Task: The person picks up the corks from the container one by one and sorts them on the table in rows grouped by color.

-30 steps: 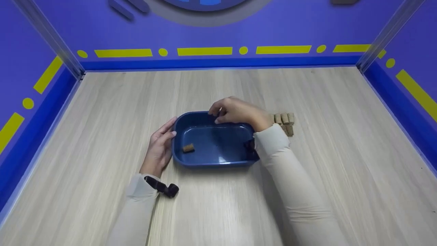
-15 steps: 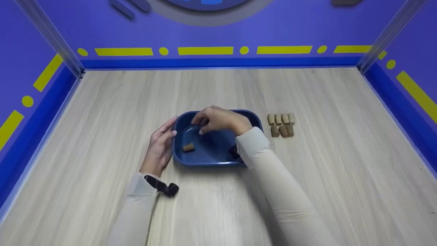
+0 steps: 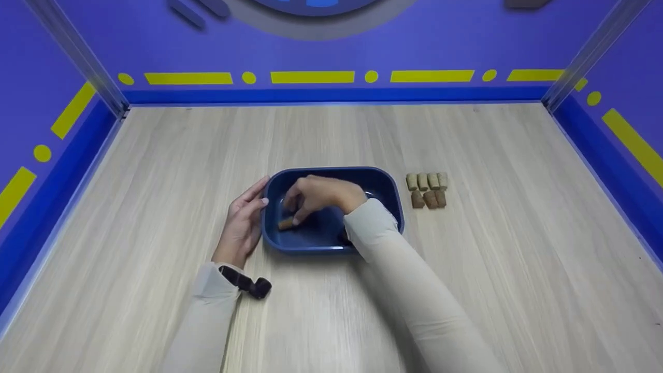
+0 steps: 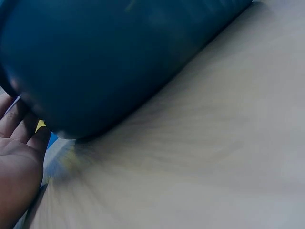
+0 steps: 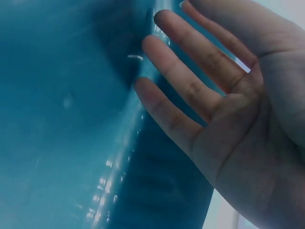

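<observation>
A brown cork [image 3: 286, 224] lies in the left part of a dark blue plastic basin [image 3: 331, 249] in the head view. My right hand [image 3: 321, 196] reaches down into the basin, its thumb tip at the cork's right end. In the right wrist view the fingers of the right hand [image 5: 228, 124] are spread and fairly straight near the basin's inner wall; the cork is out of sight there. My left hand [image 3: 243, 220] rests against the basin's left side, thumb at the rim. The left wrist view shows the left hand [image 4: 19, 157] beside the basin's outer wall [image 4: 95, 71].
Right of the basin, corks stand or lie in two rows on the wood-grain table [image 3: 518, 233]: several pale corks [image 3: 423, 181] behind, and brown corks [image 3: 430, 200] in front. Blue-purple panels [image 3: 321, 57] with yellow marks enclose the back and sides.
My right hand has moved left and down from the basin's back rim to the cork inside. The left hand and the basin stay where they were.
</observation>
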{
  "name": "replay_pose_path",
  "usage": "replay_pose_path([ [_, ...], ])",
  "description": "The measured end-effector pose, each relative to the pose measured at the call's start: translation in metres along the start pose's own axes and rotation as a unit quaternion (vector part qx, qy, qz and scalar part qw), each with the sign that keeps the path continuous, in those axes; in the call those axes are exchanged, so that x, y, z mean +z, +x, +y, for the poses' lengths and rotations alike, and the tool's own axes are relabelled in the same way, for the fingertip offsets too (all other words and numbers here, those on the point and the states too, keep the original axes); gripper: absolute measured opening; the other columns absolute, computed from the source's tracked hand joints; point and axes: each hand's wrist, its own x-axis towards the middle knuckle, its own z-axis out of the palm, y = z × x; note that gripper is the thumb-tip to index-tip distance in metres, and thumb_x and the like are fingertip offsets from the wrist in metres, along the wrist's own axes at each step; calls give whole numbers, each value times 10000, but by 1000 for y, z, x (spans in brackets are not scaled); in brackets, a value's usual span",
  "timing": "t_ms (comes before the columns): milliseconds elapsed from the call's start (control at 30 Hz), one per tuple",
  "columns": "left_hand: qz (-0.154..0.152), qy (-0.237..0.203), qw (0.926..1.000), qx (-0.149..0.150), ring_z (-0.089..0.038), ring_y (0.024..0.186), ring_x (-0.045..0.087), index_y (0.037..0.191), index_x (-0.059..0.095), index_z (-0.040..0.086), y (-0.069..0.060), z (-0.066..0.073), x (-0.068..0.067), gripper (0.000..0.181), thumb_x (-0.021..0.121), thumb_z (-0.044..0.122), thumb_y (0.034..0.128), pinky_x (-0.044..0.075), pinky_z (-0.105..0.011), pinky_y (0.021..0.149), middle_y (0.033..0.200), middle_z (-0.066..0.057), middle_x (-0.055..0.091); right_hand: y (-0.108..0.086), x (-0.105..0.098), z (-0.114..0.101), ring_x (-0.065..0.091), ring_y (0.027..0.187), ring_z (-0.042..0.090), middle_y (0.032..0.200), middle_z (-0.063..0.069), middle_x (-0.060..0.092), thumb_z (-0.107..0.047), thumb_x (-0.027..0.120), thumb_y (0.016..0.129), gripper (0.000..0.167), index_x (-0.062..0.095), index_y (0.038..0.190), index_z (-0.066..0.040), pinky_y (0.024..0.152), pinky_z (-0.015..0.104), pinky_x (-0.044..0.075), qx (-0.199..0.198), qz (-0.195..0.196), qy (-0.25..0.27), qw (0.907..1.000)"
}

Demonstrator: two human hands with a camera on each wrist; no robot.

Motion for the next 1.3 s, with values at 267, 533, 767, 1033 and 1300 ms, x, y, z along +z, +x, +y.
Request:
replay_pose_path([
  [267,49,-16,10000,18,-90,1165,579,1428,360,-92,-2,-2,-2,574,461,-115,863,499,-206,922,1404,-123,510,3,6,-5,623,802,65,914,-40,729,-271,783,789,192,762,944,-159,754,224,512,56,-112,-315,9994],
  [533,58,42,9999,92,-72,1200,549,1426,355,-102,-2,-2,-4,577,472,-113,861,469,-194,962,1435,-127,488,-6,-1,-3,576,739,61,838,-89,693,-436,777,767,268,734,848,-184,672,208,474,225,-108,-204,9995],
  [767,89,-23,9999,68,-88,1160,575,1426,368,-86,-3,-2,-4,576,473,-107,860,497,-192,893,1307,-36,582,-17,-11,0,621,815,69,885,-92,719,-390,797,757,253,748,896,-185,775,261,522,124,51,-16,9999],
  [1033,75,-35,9999,78,-71,1181,563,1427,355,-98,-1,-2,-1,575,467,-114,863,475,-187,935,1393,-83,532,-33,-26,5,638,800,80,932,-33,730,-253,777,801,185,760,949,-143,770,268,536,-95,212,68,9997],
  [1300,5,-126,9997,191,-74,1158,578,1395,414,-95,0,-1,-1,548,478,-126,852,484,-185,910,1266,-19,617,-54,-41,11,663,770,97,917,24,744,-109,736,817,186,754,1002,-100,738,268,545,-33,454,103,9989],
])
